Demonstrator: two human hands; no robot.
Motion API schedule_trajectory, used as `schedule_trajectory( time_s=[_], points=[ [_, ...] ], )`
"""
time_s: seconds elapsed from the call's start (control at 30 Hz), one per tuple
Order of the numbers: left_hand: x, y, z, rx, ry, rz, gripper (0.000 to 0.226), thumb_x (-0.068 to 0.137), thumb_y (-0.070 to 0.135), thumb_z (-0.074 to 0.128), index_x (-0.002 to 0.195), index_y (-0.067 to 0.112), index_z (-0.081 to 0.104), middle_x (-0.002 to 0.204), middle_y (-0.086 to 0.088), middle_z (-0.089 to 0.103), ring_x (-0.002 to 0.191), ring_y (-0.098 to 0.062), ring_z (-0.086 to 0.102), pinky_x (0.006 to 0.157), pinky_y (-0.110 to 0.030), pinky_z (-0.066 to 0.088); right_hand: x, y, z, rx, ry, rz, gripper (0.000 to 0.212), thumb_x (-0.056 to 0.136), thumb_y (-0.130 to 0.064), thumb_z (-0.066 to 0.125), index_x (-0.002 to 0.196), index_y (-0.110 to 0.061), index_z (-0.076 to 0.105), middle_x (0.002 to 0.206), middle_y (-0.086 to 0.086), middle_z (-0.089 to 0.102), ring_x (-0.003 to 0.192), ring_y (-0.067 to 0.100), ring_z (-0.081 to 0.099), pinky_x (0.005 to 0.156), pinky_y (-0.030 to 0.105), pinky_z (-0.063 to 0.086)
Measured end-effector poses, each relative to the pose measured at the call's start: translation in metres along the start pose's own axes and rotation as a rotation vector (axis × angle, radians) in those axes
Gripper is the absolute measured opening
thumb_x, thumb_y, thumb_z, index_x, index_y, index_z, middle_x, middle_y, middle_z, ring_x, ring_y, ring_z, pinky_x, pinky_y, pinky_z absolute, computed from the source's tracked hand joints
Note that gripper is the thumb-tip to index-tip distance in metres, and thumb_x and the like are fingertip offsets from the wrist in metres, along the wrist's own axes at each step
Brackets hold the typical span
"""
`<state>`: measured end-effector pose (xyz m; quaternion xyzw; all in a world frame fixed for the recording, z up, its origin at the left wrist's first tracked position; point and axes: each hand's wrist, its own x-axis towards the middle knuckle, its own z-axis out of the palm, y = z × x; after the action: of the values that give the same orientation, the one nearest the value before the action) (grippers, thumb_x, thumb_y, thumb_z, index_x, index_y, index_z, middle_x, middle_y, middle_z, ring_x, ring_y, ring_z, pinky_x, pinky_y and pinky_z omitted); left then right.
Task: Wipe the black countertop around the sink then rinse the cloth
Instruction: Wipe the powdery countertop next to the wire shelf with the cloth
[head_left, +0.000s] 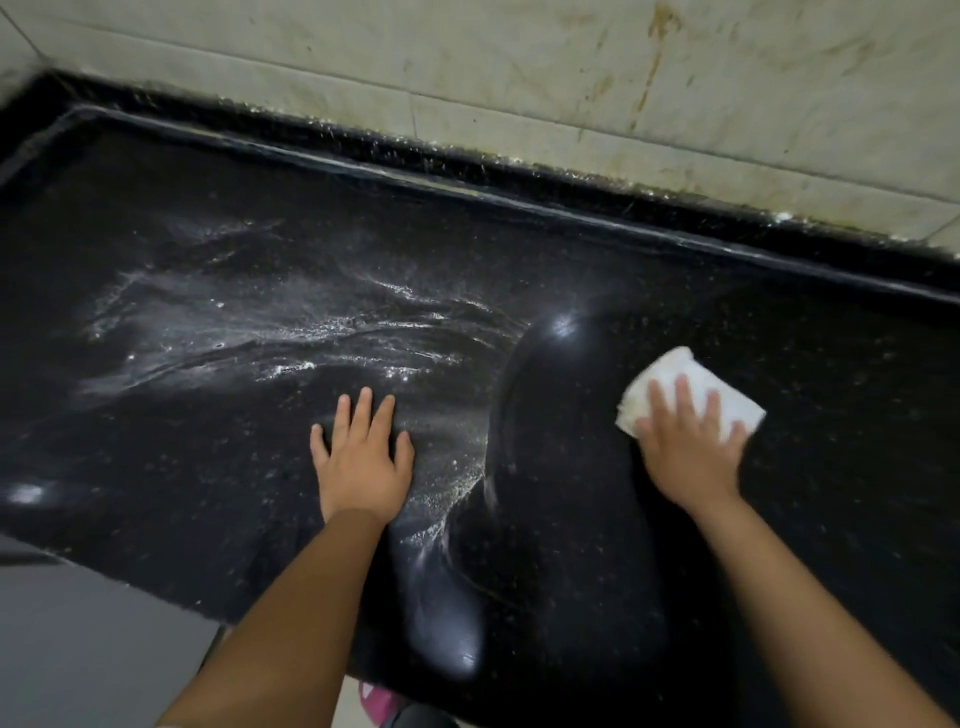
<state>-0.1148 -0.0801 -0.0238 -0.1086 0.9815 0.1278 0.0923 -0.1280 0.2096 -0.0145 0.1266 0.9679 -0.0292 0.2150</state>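
The black speckled countertop (571, 519) fills most of the head view. White soapy streaks (291, 332) cover its left and middle part. A folded white cloth (675, 374) lies on the right side. My right hand (691, 447) presses flat on the cloth with fingers spread. My left hand (363, 457) rests flat on the wet counter, fingers straight, holding nothing. No sink shows in this view.
A stained pale tiled wall (571, 78) runs behind the counter, above a raised black back lip (467, 176). The counter's front edge (171, 597) drops to a grey floor (93, 649) at lower left. Something pink (376, 699) shows below the edge.
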Motion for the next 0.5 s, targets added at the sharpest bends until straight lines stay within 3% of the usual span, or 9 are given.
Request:
schedule_trajectory(
  time_s=[0.07,0.1,0.17,0.2,0.3,0.37,0.43,0.5],
  points=[
    [0.0,0.001,-0.001,-0.003,0.001,-0.003,0.05,0.098,0.036,0.027,0.146,0.026,0.019,0.156,0.003,0.007,0.143,-0.016,-0.004,0.114,-0.042,-0.005,-0.002,-0.047,0.008,-0.019,0.041,-0.174,0.057,0.093,-0.044,0.004,0.148,-0.029,0.011,0.157,0.004,0.001,0.143,0.035,0.003,0.11,0.059,0.008],
    [0.0,0.002,-0.001,0.0,-0.001,-0.001,0.049,0.098,0.036,0.027,0.146,0.026,0.02,0.156,0.003,0.007,0.143,-0.016,-0.004,0.114,-0.042,-0.005,-0.008,-0.064,0.02,-0.058,0.11,-0.302,0.061,0.091,-0.044,0.006,0.145,-0.026,0.029,0.155,0.008,0.019,0.139,0.041,0.02,0.107,0.063,0.016],
    [-0.001,0.001,-0.001,0.0,0.001,-0.002,0.049,0.098,0.035,0.027,0.146,0.026,0.021,0.156,0.003,0.008,0.143,-0.016,-0.003,0.114,-0.042,-0.005,-0.037,-0.082,0.041,-0.075,0.153,-0.489,0.058,0.097,-0.042,0.007,0.126,-0.026,0.054,0.134,0.006,0.054,0.124,0.04,0.045,0.103,0.056,0.021],
    [-0.001,0.001,-0.001,-0.002,0.006,-0.002,0.049,0.098,0.035,0.028,0.145,0.026,0.021,0.156,0.003,0.008,0.143,-0.016,-0.002,0.114,-0.042,-0.005,-0.056,-0.082,0.052,-0.077,0.131,-0.554,0.056,0.098,-0.042,0.004,0.124,-0.03,0.051,0.131,0.003,0.057,0.126,0.036,0.041,0.104,0.051,0.016],
    [-0.001,0.001,0.0,-0.005,0.012,0.002,0.049,0.098,0.035,0.028,0.145,0.025,0.022,0.156,0.003,0.009,0.143,-0.016,-0.002,0.114,-0.042,-0.004,-0.099,-0.035,0.08,-0.145,0.175,-0.806,0.048,0.097,-0.045,0.007,0.135,-0.036,0.035,0.151,-0.004,0.028,0.143,0.026,0.008,0.108,0.048,0.009],
    [-0.001,0.001,0.0,-0.001,0.01,0.006,0.049,0.098,0.035,0.028,0.145,0.025,0.021,0.156,0.003,0.008,0.143,-0.016,-0.002,0.114,-0.043,-0.004,-0.101,0.01,0.083,-0.177,0.22,-0.883,0.049,0.098,-0.047,0.01,0.145,-0.038,0.017,0.157,-0.006,0.004,0.145,0.023,-0.001,0.111,0.046,0.007],
    [0.0,0.0,0.0,-0.003,0.01,0.015,0.049,0.098,0.035,0.028,0.145,0.025,0.021,0.156,0.002,0.009,0.143,-0.016,-0.002,0.114,-0.043,-0.004,-0.087,0.047,0.07,-0.186,0.187,-0.781,0.049,0.098,-0.048,0.008,0.146,-0.038,0.007,0.157,-0.009,-0.002,0.145,0.019,-0.003,0.113,0.04,0.002],
    [0.0,0.0,0.001,-0.005,0.021,0.021,0.049,0.098,0.035,0.028,0.145,0.024,0.021,0.156,0.002,0.009,0.143,-0.017,-0.002,0.114,-0.043,-0.005,-0.063,0.062,0.048,-0.191,0.224,-0.569,0.055,0.094,-0.054,-0.003,0.146,-0.037,-0.001,0.156,-0.01,0.008,0.144,0.017,-0.002,0.113,0.034,-0.006]
  ],
)
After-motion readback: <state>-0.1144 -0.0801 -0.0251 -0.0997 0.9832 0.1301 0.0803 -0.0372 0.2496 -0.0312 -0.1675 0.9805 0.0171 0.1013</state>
